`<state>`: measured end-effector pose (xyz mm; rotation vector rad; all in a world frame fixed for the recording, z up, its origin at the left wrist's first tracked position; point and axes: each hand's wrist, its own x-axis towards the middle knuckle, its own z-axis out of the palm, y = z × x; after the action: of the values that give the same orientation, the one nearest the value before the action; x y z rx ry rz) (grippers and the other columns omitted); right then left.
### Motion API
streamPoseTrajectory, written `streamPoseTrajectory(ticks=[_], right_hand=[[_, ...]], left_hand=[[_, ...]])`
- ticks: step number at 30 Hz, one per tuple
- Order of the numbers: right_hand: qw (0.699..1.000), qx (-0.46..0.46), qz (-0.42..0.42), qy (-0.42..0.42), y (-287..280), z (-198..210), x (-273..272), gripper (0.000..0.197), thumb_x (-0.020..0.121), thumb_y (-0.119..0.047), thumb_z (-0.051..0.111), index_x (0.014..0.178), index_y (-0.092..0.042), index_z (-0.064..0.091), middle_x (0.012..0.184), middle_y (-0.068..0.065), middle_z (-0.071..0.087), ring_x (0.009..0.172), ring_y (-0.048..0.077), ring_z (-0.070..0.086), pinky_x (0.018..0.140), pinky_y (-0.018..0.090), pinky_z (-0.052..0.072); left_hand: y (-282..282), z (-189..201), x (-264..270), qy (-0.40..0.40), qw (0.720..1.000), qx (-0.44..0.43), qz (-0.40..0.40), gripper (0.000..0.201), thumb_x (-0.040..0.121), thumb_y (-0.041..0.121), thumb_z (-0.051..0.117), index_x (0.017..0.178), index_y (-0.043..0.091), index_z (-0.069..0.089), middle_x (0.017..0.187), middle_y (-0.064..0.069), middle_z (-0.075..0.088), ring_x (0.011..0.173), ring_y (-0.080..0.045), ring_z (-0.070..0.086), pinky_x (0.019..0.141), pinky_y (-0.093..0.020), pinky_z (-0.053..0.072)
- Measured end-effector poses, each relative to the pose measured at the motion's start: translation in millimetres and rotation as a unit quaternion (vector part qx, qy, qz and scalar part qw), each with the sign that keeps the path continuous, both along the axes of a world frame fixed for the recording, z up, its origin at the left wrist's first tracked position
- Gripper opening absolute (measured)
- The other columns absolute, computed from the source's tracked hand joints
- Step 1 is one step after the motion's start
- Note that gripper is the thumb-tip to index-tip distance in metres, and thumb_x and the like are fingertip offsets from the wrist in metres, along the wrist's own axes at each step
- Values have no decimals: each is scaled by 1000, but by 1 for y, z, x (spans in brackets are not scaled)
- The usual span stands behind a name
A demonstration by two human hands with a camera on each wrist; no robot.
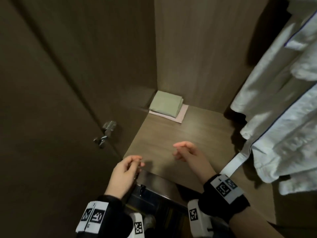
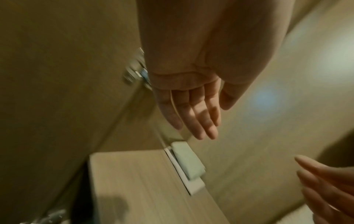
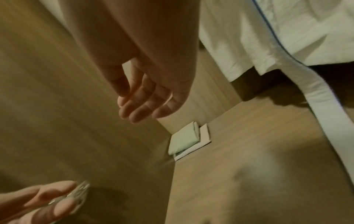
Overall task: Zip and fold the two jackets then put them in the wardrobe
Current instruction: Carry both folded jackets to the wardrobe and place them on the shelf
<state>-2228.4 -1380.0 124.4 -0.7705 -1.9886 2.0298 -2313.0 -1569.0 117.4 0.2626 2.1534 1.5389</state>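
Two folded jackets are stacked in the back left corner of the wardrobe shelf (image 1: 197, 134): a light green jacket (image 1: 163, 103) (image 2: 188, 160) (image 3: 182, 140) lies on top of a pale pink jacket (image 1: 180, 115) (image 2: 195, 186) (image 3: 205, 134). My left hand (image 1: 139, 162) (image 2: 191, 118) hovers over the shelf's front left edge with fingers relaxed and nothing in it. To its right, my right hand (image 1: 176, 149) (image 3: 141, 106) hangs above the front of the shelf, fingers loosely bent and empty. Both hands are well short of the stack.
White robes with blue piping (image 1: 283, 109) (image 3: 268, 37) hang at the right, their belt (image 1: 235, 162) trailing onto the shelf. The wardrobe door (image 1: 51, 117) stands open at the left on a metal hinge (image 1: 107, 133). A dark compartment (image 1: 154, 200) sits below the shelf front.
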Motion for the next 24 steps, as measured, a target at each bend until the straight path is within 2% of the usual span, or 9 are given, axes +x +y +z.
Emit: streamPoseTrajectory(ticks=[5,8,11,12,15,18,20,22,24], right_hand=[[996,-4,80,31,-60,15,-21,25,94,4,44,84,-13,60,71,5,60,51,-4,55,53,7,40],[990,-5,133,40,-103,19,-34,26,94,2,44,84,-15,61,71,3,61,52,-4,55,56,7,42],[983,-3,175,48,-149,21,-45,26,95,-3,46,85,-18,64,72,0,63,58,-1,57,62,10,46],[981,1,186,49,-164,22,-48,25,95,-5,47,85,-19,65,72,-1,64,61,0,58,64,12,46],[977,12,203,56,-204,24,-55,23,94,-8,48,88,-21,66,74,-3,66,65,2,60,66,13,47],[977,15,201,69,-234,28,-58,23,94,-9,49,88,-22,67,72,-3,67,66,3,61,66,11,47],[978,20,191,78,-249,32,-59,24,94,-8,49,88,-22,67,73,-3,67,66,3,61,68,12,48],[980,29,178,81,-261,35,-58,24,93,-8,49,88,-22,67,73,-3,68,68,5,61,72,16,48],[983,31,160,85,-269,38,-56,23,94,-9,49,89,-22,67,74,-3,68,69,6,61,76,21,48]], left_hand=[[-85,6,10,40,993,-36,101,22,97,10,46,87,17,64,82,-4,69,74,-16,62,75,-24,45],[-144,1,21,34,981,-70,175,27,97,14,46,77,10,63,76,-6,69,71,-21,60,77,-35,45],[-214,-4,35,19,958,-122,260,37,98,18,44,66,6,60,69,-8,68,71,-24,61,74,-35,41],[-238,-4,39,11,947,-130,293,38,98,17,43,66,6,60,72,-10,68,75,-27,61,74,-35,41],[-298,-2,46,-24,921,-167,351,40,99,15,33,81,4,67,98,-21,65,100,-35,56,84,-36,37],[-336,8,43,-26,900,-199,386,38,100,16,28,95,1,62,110,-23,61,105,-35,53,87,-37,36],[-347,22,36,28,908,-145,393,33,101,19,26,103,9,58,115,-9,60,107,-23,52,90,-31,36],[-349,38,29,67,938,-76,331,33,102,32,25,116,30,55,117,19,55,109,0,47,92,-17,31],[-348,48,23,47,965,-19,256,32,100,43,25,108,48,56,105,42,56,98,21,51,84,-2,35]])
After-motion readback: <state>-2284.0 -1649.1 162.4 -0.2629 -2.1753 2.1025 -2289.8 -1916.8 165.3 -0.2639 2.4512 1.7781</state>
